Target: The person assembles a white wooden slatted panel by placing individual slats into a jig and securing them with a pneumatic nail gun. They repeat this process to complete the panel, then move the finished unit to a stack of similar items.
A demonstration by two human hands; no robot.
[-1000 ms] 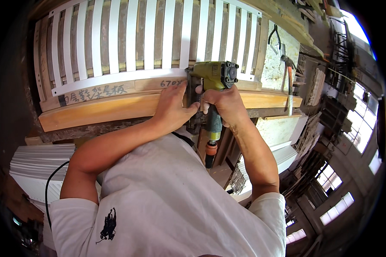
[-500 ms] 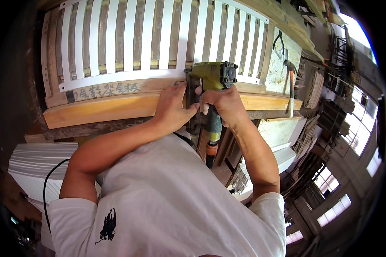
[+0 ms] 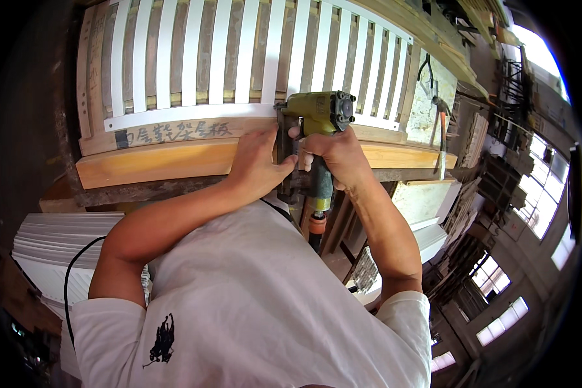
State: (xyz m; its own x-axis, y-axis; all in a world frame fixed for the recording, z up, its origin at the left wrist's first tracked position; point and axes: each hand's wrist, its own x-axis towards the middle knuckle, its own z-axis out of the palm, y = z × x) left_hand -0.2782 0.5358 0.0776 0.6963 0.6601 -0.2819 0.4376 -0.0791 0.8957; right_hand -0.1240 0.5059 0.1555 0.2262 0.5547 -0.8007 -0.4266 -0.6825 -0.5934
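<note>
My right hand (image 3: 338, 155) grips the handle of an olive-green air nailer (image 3: 310, 107), fingers wrapped round it. The nailer's nose meets the near rail of a white slatted panel (image 3: 194, 112), close to the foot of one slat. Beside the nailer's dark magazine (image 3: 287, 152) lies my left hand (image 3: 255, 158), fingers stretched forward over the near wooden edge and thumb apart, pointing at the magazine. The panel sits in a wooden jig (image 3: 168, 137) with dark handwriting on its near board. An orange hose fitting (image 3: 317, 224) hangs from the handle's lower end.
A hammer (image 3: 441, 132) with an orange handle and pliers (image 3: 427, 68) lie right of the jig. A yellowish wooden beam (image 3: 155, 163) runs along its near side. White slatted pieces (image 3: 64, 242) are stacked at lower left. A black cord (image 3: 69, 284) hangs by my left arm.
The nailer and both hands have shifted left along the panel's near rail by about one slat. In the picture, the panel and jig sit farther right. Both hands keep the same pose.
</note>
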